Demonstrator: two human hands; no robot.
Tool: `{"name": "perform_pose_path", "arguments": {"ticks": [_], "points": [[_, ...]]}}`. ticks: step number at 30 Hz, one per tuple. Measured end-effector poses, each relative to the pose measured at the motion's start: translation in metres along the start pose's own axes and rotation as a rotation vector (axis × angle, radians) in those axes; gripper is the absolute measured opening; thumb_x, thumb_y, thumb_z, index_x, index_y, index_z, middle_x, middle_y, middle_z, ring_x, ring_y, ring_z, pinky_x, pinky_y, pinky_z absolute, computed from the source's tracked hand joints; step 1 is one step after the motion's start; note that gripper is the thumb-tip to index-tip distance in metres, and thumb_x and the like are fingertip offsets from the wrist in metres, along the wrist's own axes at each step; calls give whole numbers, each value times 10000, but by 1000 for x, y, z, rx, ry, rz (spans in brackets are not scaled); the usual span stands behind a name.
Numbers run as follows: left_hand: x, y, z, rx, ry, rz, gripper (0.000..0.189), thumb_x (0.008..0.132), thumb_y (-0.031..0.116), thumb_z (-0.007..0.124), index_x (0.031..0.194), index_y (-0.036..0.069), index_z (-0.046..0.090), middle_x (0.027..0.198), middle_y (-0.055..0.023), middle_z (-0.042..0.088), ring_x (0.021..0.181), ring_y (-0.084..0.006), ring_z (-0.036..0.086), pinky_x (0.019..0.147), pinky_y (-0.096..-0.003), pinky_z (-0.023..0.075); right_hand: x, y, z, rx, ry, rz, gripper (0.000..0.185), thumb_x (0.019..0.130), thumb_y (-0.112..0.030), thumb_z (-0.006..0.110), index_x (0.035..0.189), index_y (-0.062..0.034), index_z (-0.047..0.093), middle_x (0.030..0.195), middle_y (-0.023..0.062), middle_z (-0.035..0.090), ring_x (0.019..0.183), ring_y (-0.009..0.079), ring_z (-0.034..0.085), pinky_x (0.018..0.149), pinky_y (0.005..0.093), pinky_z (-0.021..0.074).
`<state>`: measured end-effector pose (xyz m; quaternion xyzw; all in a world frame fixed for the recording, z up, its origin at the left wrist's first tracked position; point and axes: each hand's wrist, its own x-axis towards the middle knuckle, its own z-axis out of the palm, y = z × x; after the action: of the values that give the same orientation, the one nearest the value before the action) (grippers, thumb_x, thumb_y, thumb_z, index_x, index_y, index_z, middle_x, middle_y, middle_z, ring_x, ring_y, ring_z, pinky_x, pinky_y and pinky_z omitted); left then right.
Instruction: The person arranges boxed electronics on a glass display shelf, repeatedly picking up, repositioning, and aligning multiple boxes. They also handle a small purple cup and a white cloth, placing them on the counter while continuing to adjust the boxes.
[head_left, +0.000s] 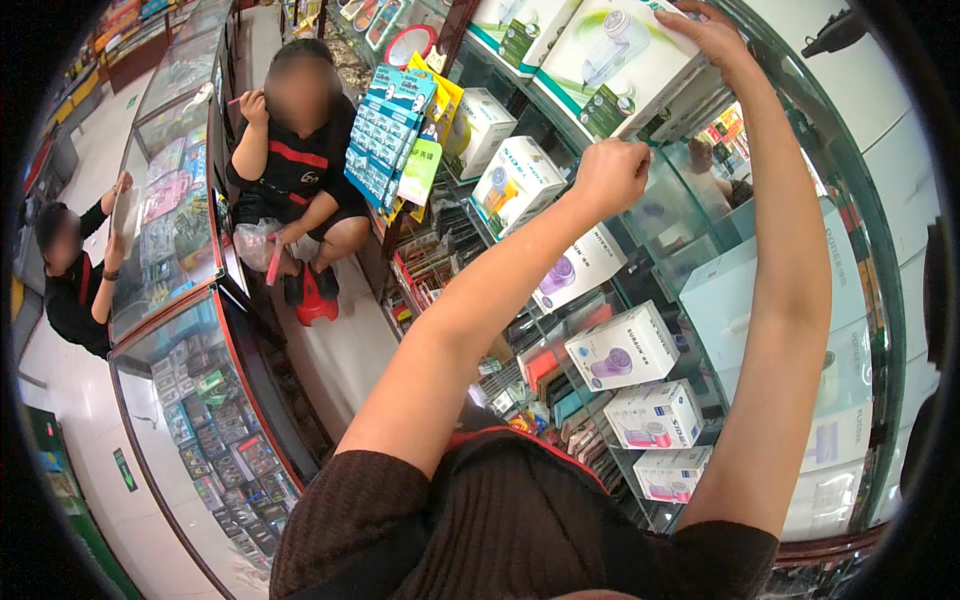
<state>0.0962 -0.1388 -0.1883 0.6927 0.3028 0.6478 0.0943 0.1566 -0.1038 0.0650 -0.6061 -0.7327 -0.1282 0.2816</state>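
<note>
A large white-and-green carton (611, 56) with a picture of a fabric shaver stands tilted in view at the upper right. My right hand (709, 34) grips its far right edge, thumb on the printed face and the other fingers partly hidden behind. Just below the carton's lower edge, my left hand (611, 176) is curled into a fist, and no object shows in it. Beneath my left forearm, smaller boxed fabric shavers line a glass shelf, among them a white box with an orange shaver (517, 187) and one with a purple shaver (622, 346).
Razor blade cards (390, 131) hang at the shelf's left end. Pale-blue cartons (780, 292) sit behind curved glass on the right. A person (300, 157) sits on a red stool (316, 300) in the aisle, beside a glass display counter (217, 292). Another person (75, 277) stands beyond it.
</note>
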Motion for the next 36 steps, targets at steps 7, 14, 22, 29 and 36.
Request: {"name": "perform_pose_path", "arguments": {"ticks": [7,14,22,29,36], "points": [[-15,-20,-11,-197,88,252,82,840,102,667,920,118,674,729,-90,620,681,-300,610,620,-395,485,-5,-14,-8,73,-114,186,717,762,-499,767,1330,-113,559,1336,156,561,1194,310,539,891,468,474],[-23,-20,-7,-142,137,317,126,832,40,614,949,86,622,828,-65,614,781,-301,559,699,-413,446,-2,-13,-8,80,-159,134,767,767,-572,726,1356,-115,547,1362,155,537,1227,284,502,921,443,451],[-24,-16,-15,-155,67,264,58,892,65,587,941,60,618,854,-124,621,815,-348,562,731,-433,452,37,47,7,378,161,493,493,888,-429,560,1226,-81,642,1205,165,654,1163,300,592,930,441,467],[-23,-15,-17,-165,62,282,73,878,50,584,948,55,604,835,-127,602,807,-350,549,719,-431,436,44,110,19,-403,86,482,540,859,-384,538,1330,-120,541,1466,188,457,1297,402,490,1061,503,409],[-23,-19,-15,-160,84,301,142,833,10,608,964,66,605,833,-101,592,787,-330,541,707,-413,435,54,126,33,-754,11,295,633,849,-533,603,1381,-196,539,1519,255,351,1312,452,467,1031,611,386]]}}
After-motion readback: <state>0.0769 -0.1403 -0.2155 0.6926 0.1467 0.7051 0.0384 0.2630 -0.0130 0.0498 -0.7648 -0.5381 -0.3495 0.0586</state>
